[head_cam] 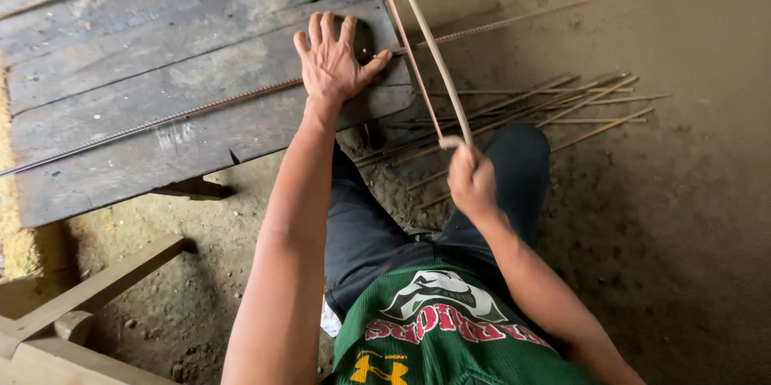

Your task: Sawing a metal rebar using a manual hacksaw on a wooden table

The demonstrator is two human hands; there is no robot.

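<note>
My left hand [331,60] lies flat, fingers spread, on a long ribbed steel rod [161,122] and presses it against a dark wooden bench top [120,48]. The rod runs from the lower left across the bench and on past its right edge over the ground. My right hand [471,180] is closed around the handle of a bow-shaped hacksaw [430,48] with a pale curved frame and a thin reddish blade. The blade meets the rod just off the bench's right edge, close to my left thumb.
Several cut steel rods [546,108] lie in a loose pile on the dirt floor to the right of the bench. Pale wooden beams [88,293] sit at the lower left. My legs in dark trousers [369,232] stand below the bench edge.
</note>
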